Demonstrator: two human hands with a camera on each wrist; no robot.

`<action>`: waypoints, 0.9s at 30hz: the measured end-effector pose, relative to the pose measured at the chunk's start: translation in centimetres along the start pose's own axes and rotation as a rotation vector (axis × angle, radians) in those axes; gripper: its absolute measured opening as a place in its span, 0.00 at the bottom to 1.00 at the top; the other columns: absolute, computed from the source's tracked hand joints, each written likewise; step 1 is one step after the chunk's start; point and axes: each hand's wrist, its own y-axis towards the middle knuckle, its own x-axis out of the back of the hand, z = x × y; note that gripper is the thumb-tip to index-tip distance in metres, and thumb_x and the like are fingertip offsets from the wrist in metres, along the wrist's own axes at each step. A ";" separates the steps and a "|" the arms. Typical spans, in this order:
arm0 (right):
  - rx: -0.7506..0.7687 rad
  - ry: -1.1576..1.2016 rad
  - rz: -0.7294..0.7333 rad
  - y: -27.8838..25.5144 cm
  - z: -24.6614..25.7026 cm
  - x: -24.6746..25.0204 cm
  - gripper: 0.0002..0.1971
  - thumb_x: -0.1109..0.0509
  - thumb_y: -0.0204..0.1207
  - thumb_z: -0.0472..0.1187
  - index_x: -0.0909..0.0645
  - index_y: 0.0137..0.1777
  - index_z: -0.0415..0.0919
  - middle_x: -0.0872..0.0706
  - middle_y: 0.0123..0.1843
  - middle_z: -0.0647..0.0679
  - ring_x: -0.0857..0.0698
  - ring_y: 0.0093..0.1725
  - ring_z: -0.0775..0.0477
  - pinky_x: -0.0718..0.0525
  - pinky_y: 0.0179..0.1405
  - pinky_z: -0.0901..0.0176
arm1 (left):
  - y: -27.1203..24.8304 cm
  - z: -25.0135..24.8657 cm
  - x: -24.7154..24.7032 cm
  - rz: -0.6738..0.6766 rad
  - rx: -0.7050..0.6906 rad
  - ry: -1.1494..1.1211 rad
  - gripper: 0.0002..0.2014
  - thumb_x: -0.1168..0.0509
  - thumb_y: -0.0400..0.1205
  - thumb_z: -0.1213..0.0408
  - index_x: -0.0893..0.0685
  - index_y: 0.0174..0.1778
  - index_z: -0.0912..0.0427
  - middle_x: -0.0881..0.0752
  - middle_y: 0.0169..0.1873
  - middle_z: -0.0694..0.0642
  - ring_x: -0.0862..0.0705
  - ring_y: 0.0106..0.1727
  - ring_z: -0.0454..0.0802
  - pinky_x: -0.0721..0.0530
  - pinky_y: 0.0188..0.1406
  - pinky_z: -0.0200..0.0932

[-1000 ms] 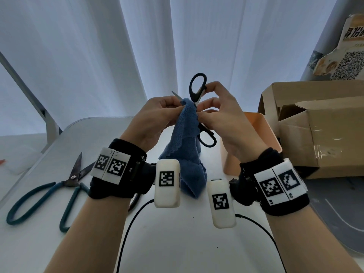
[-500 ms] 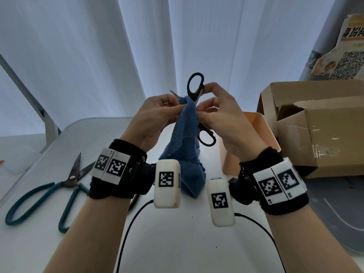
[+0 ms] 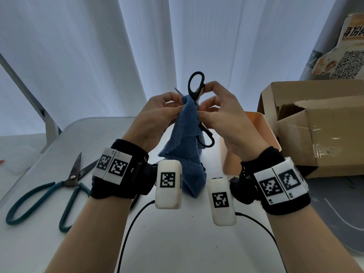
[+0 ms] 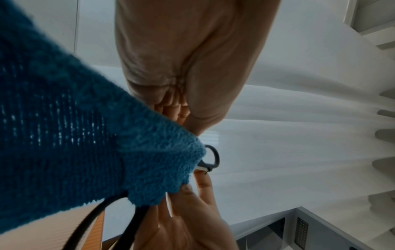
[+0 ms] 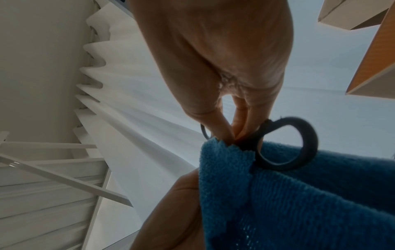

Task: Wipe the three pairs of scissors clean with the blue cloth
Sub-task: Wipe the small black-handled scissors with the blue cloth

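- Right hand (image 3: 226, 119) pinches black-handled scissors (image 3: 197, 89) above the bench (image 3: 177, 233).
- Left hand (image 3: 155, 117) pinches the blue cloth (image 3: 187, 134) around the blade.
- Teal-handled scissors (image 3: 59, 190) lie near the bench's left edge.

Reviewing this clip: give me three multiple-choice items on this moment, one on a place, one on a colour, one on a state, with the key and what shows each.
1. Where do the teal-handled scissors lie?
A. on the table, to the left
B. in the cardboard box
C. in the right hand

2. What colour are the handles of the held scissors?
A. red
B. black
C. white

3. What is the left hand doing?
A. resting flat on the table
B. hanging idle
C. pinching the blue cloth

Key: 1 A, they rest on the table beside the left wrist. 2 B, both loops are black. 3 C, its fingers press the cloth to the blade while the right hand holds the handles.
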 end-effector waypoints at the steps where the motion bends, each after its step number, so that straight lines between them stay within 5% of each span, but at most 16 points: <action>1: 0.000 0.000 0.001 0.0 0.0 0.0 0.18 0.25 0.76 0.29 0.20 0.61 0.48 0.18 0.41 0.45 0.16 0.34 0.54 0.18 0.33 0.68 | 0.0 0.1 -0.1 0.003 -0.002 0.004 0.04 0.31 0.82 0.72 0.18 0.52 0.65 0.09 0.53 0.66 0.12 0.46 0.52 0.14 0.52 0.41; 5: 0.002 0.011 0.002 0.0 0.1 0.1 0.19 0.26 0.76 0.27 0.20 0.62 0.47 0.18 0.41 0.46 0.16 0.33 0.56 0.19 0.33 0.70 | 0.1 0.2 -0.1 0.002 -0.007 0.025 0.08 0.32 0.84 0.70 0.16 0.57 0.68 0.10 0.47 0.60 0.12 0.43 0.47 0.14 0.45 0.35; 12: 0.002 0.018 0.016 0.0 0.0 0.4 0.18 0.25 0.76 0.27 0.19 0.61 0.47 0.18 0.41 0.45 0.15 0.34 0.54 0.16 0.35 0.67 | 0.1 0.1 0.1 0.018 0.014 0.039 0.17 0.32 0.83 0.69 0.20 0.63 0.77 0.09 0.50 0.63 0.12 0.48 0.52 0.14 0.55 0.43; 18: 0.002 0.008 0.006 0.0 0.0 0.4 0.18 0.24 0.76 0.28 0.19 0.60 0.48 0.17 0.41 0.45 0.14 0.37 0.52 0.14 0.39 0.63 | 0.0 0.0 -0.1 0.033 0.002 0.017 0.10 0.31 0.83 0.70 0.20 0.58 0.67 0.09 0.52 0.65 0.12 0.48 0.53 0.14 0.52 0.40; 27: 0.001 0.027 -0.008 -0.1 0.1 0.3 0.19 0.22 0.74 0.29 0.19 0.60 0.48 0.18 0.41 0.44 0.15 0.37 0.51 0.15 0.36 0.65 | 0.0 0.1 -0.1 0.027 0.015 -0.002 0.08 0.33 0.84 0.71 0.18 0.59 0.68 0.08 0.45 0.58 0.11 0.43 0.49 0.13 0.44 0.36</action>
